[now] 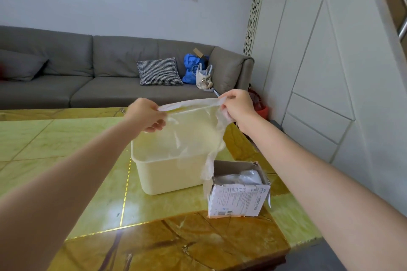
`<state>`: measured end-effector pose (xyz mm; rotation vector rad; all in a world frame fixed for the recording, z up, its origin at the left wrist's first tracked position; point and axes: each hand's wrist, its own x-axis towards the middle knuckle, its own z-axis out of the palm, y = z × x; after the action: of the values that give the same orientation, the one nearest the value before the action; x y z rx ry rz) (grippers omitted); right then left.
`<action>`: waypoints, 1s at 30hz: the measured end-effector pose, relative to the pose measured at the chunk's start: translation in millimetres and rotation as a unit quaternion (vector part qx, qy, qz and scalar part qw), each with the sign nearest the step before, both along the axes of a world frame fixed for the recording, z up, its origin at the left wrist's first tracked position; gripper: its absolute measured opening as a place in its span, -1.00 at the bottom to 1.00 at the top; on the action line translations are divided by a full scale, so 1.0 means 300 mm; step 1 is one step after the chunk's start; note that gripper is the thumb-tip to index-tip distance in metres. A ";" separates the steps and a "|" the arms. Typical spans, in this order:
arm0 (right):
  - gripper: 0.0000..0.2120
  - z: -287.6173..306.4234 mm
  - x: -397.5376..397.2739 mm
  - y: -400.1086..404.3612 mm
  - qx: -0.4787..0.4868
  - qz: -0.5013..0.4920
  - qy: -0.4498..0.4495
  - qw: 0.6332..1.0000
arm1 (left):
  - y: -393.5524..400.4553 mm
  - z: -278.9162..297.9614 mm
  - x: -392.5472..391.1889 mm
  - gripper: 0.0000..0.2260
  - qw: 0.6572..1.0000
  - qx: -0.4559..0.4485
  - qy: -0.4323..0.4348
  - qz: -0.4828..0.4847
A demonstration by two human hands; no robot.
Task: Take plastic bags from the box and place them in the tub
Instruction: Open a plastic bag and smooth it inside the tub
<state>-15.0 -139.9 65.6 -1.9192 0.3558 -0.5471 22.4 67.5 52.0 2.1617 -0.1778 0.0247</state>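
Observation:
A clear plastic bag [193, 125] is stretched open in the air above the cream tub [169, 174]. My left hand [146, 114] pinches its left top edge and my right hand [236, 106] pinches its right top edge. The bag's lower end trails down toward the open white cardboard box [239, 200], which stands just right of the tub and holds more crumpled clear bags [242, 177]. Through the bag, the tub's inside is only dimly visible.
Tub and box stand on a glossy yellow-green and amber stone table [66, 149]. Behind it runs a grey sofa [88, 72] with a checked cushion, a blue bag and a white handbag. White cabinet panels [330, 72] line the right side.

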 end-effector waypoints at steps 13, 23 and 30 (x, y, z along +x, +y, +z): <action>-0.65 -0.212 0.191 0.107 -0.019 -0.006 0.126 0.992 | -0.073 -0.115 0.074 -0.67 0.907 0.315 -0.189 -0.206; -0.43 -0.259 0.231 0.134 -0.441 0.121 0.251 0.853 | -0.107 -0.262 0.176 -0.58 0.798 0.521 0.140 -0.268; -0.71 -0.185 0.222 0.185 -0.588 0.232 0.094 0.769 | -0.112 -0.252 0.195 -0.56 0.747 0.595 0.123 -0.270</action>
<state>51.5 -84.4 10.2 -3.1490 -0.5020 -0.2095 81.0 33.9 -23.7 3.2295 -0.8443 -0.9511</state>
